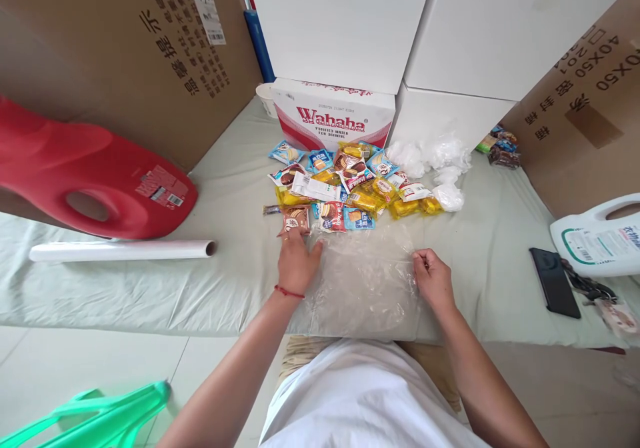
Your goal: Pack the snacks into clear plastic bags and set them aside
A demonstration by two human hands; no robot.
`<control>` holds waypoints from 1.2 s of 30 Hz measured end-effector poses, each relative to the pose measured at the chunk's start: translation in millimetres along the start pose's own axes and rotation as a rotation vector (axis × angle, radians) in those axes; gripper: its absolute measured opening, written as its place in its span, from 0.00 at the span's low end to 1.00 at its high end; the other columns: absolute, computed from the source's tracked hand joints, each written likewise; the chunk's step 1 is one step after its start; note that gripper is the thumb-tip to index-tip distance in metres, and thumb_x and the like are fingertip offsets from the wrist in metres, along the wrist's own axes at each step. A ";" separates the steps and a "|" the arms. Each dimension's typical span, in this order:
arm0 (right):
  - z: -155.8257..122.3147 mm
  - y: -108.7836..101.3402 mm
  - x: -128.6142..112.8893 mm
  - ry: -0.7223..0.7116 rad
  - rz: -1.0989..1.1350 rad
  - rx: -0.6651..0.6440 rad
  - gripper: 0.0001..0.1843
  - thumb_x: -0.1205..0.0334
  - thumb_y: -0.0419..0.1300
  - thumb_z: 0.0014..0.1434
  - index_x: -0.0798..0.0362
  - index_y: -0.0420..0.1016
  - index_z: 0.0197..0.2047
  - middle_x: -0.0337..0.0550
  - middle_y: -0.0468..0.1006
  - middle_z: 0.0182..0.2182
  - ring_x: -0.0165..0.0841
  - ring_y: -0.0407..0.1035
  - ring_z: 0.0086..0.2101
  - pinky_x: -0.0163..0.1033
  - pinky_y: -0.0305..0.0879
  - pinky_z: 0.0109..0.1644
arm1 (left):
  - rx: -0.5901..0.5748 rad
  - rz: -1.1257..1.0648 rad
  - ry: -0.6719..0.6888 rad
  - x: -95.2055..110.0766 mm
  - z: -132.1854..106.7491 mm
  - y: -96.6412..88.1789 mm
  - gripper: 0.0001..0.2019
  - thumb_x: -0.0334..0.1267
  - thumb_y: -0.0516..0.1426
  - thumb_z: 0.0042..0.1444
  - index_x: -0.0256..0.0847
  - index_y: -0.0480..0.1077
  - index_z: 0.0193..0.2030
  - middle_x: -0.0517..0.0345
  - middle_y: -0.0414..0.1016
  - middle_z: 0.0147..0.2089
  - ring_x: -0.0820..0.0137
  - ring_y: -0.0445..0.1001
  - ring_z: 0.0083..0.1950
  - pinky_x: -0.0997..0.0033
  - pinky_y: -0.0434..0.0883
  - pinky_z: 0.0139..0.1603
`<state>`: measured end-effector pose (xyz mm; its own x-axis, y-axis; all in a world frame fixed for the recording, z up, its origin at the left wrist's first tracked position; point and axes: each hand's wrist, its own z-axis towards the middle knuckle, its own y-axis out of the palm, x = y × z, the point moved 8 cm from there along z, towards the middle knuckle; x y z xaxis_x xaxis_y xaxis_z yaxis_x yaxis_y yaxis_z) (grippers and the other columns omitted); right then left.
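A clear plastic sheet (367,281) lies spread on the cloth-covered table in front of me; I cannot tell whether it is a bag. My right hand (434,278) pinches its right edge, thumb against curled fingers. At the sheet's upper left, my left hand (299,261) rests palm down with its thumb apart. Its fingertips touch the lower edge of a brown snack packet (296,219). Beyond the sheet is a pile of wrapped snacks, among them a red and white packet (330,216), a blue packet (359,219) and several yellow packets (365,200).
A Wahaha carton (335,118) stands behind the snacks, beside crumpled clear plastic (440,158). On the left are a red jug (100,175) and a white roll (123,251). A phone (554,281) and white bottle (605,238) lie right. Cardboard boxes (115,48) flank the table.
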<state>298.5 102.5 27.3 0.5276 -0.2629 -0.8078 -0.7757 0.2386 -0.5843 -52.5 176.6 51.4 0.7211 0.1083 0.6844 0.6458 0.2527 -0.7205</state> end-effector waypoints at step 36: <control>-14.3 -49.2 -29.0 -0.189 -0.290 -0.002 0.19 0.45 0.54 0.69 0.47 0.77 0.50 0.44 0.81 0.39 0.38 0.75 0.37 0.44 0.74 0.44 | -0.263 0.368 0.664 42.6 -51.3 64.9 0.22 0.43 0.49 0.71 0.37 0.67 0.67 0.46 0.69 0.70 0.54 0.67 0.70 0.48 0.64 0.67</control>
<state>316.5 85.0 80.6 0.7810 -0.1415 -0.6083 -0.5844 0.1777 -0.7917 33.0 148.2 28.1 0.8443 -0.4750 0.2480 0.3162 0.0679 -0.9463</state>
